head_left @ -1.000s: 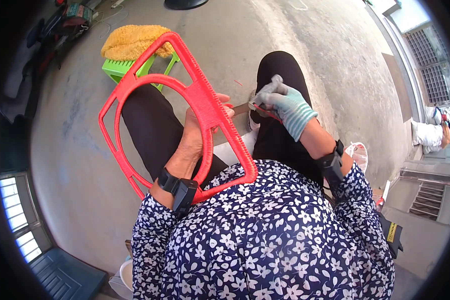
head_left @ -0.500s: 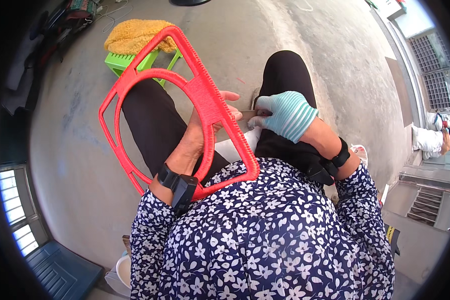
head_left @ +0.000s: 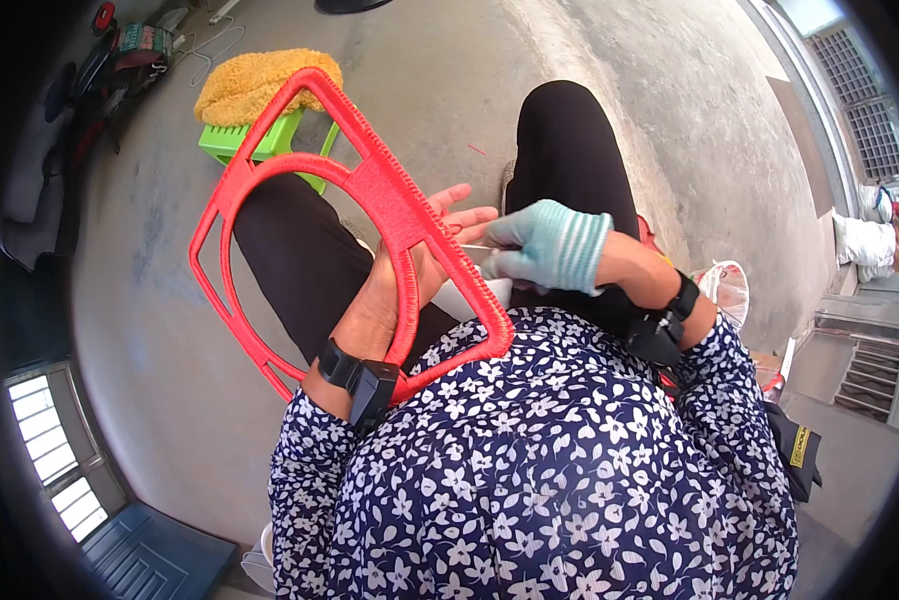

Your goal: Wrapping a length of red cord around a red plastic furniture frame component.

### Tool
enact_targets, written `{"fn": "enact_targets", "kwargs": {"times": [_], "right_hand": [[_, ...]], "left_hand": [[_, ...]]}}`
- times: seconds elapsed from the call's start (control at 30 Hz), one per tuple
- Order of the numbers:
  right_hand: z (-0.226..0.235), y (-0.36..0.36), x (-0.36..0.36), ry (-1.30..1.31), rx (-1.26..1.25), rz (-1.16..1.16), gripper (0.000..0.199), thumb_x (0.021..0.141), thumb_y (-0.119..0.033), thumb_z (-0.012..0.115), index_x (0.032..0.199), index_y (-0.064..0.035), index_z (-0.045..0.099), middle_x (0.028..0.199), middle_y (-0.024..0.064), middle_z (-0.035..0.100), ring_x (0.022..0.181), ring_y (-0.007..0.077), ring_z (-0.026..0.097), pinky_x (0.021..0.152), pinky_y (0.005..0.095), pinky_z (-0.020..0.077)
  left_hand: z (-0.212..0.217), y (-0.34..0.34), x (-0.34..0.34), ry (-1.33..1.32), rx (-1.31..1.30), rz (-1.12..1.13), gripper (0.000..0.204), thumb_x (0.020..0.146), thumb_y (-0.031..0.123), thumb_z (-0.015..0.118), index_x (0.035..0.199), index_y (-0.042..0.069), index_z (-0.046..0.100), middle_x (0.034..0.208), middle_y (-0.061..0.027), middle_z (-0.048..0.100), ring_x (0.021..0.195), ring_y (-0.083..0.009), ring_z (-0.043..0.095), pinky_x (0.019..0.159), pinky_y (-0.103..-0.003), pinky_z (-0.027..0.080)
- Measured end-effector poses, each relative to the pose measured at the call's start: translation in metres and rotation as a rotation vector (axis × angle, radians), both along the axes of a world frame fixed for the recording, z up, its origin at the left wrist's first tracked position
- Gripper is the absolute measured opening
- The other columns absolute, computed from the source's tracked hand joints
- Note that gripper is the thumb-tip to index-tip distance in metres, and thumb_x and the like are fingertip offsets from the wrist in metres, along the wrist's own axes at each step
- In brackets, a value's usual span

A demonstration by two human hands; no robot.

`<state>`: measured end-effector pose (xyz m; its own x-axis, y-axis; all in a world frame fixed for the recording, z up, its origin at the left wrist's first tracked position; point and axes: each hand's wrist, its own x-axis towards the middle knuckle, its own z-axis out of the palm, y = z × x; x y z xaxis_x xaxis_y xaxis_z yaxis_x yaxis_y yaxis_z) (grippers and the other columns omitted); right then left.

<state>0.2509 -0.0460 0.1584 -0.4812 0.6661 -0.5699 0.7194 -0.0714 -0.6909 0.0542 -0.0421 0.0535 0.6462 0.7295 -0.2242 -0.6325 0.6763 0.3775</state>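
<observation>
A red frame (head_left: pixel 406 205), wrapped in thread with a stitched edge, hangs around my left forearm. It has a round ring inside an angular outline. My bare left hand (head_left: pixel 432 262) reaches through it, palm up, fingers stretched and apart. My right hand (head_left: pixel 555 245), in a teal and white striped glove, is closed in a pinch just right of the left fingers. From its fingertips a thin pale strip (head_left: pixel 477 247) runs toward my left palm; its exact kind is unclear. Something white (head_left: pixel 496 291) lies between my thighs beneath the hands, partly hidden.
A green plastic stool (head_left: pixel 280 137) with a fluffy yellow cloth (head_left: pixel 260 85) stands ahead on the left. My knees in black trousers (head_left: pixel 570 150) flank the hands. A pale bin or bag (head_left: pixel 727 285) sits to the right. A dark blue mat (head_left: pixel 160 555) lies at lower left.
My left fingers have opened and spread out more. My gloved right hand has turned and come slightly left and down. The red frame has shifted slightly with the view.
</observation>
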Motion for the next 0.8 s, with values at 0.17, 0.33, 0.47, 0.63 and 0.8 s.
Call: {"fn": "enact_targets", "kwargs": {"times": [0.17,0.33,0.47,0.63,0.8], "right_hand": [[-0.021,0.002,-0.002,0.137,0.052,-0.223,0.03,0.089,-0.028,0.061,0.094,0.0011,0.066,0.067,0.0081,0.064,0.057,0.0153,0.062,0.057,0.0299,0.0507],[-0.014,0.0,-0.002,0.124,-0.02,-0.248,0.029,0.089,-0.029,0.062,0.087,0.0003,0.067,0.064,0.0063,0.063,0.057,0.0138,0.061,0.055,0.0294,0.0494],[-0.012,0.0,-0.004,0.085,-0.093,-0.228,0.029,0.089,-0.03,0.061,0.087,-0.0013,0.068,0.063,0.005,0.062,0.056,0.0125,0.059,0.053,0.0283,0.0476],[-0.015,-0.002,-0.003,0.082,-0.115,-0.265,0.03,0.089,-0.032,0.062,0.089,-0.0019,0.068,0.061,0.003,0.059,0.054,0.0113,0.056,0.052,0.0273,0.0464],[-0.014,-0.001,-0.001,0.112,-0.255,-0.279,0.022,0.089,-0.026,0.063,0.089,-0.0038,0.066,0.061,0.0007,0.055,0.049,0.007,0.049,0.042,0.0232,0.0389]], "left_hand": [[-0.004,-0.012,-0.002,0.175,0.064,-0.012,0.058,0.092,0.041,0.058,0.126,-0.004,0.048,0.112,-0.0203,0.061,0.097,-0.0299,0.063,0.089,-0.042,0.051],[0.002,-0.011,-0.001,0.347,0.211,-0.095,0.041,0.087,0.03,0.066,0.109,-0.004,0.062,0.094,-0.0131,0.067,0.081,-0.0211,0.065,0.073,-0.032,0.053],[0.013,-0.01,-0.003,0.284,0.181,-0.198,0.038,0.083,0.03,0.072,0.103,-0.001,0.066,0.089,-0.0075,0.066,0.079,-0.0156,0.061,0.069,-0.027,0.048],[0.01,-0.011,-0.004,0.314,0.231,-0.201,0.04,0.079,0.035,0.076,0.098,0.001,0.066,0.088,-0.0045,0.065,0.08,-0.013,0.059,0.069,-0.024,0.047],[0.001,-0.014,-0.001,0.259,0.171,-0.13,0.035,0.083,0.033,0.073,0.096,0.002,0.064,0.08,-0.0015,0.061,0.075,-0.0106,0.056,0.067,-0.024,0.046]]}}
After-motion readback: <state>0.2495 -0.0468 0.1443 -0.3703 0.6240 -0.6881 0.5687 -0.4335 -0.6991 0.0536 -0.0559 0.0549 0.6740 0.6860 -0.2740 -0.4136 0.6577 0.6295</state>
